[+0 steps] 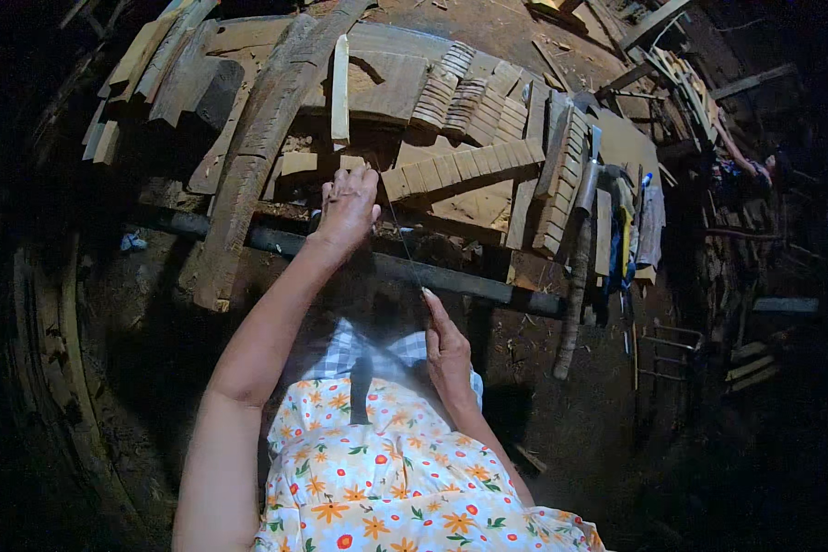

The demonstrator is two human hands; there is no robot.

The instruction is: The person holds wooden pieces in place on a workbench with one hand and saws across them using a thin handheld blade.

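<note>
My left hand [348, 210] is closed over a small pale wood piece [351, 162] at the near edge of the low workbench; its fingers hide most of the piece. Closer to my body, my right hand [448, 351] is wrapped round the handle end of a thin saw [401, 235]. The saw's blade shows edge-on as a dark line, running up and left to beside my left fingertips. Whether it touches the wood cannot be made out. Just left of my fingers lies a pale block [299, 164], and beyond them a long pale wood strip [340, 87].
Rows of cut wood blocks [465, 172] lie on the bench, with more rows [561, 189] to the right. A thick rough beam [258, 138] crosses at left. A wooden-handled tool [576, 294] and a yellow-handled tool [626, 241] hang at the right edge. Boards [170, 69] are piled far left.
</note>
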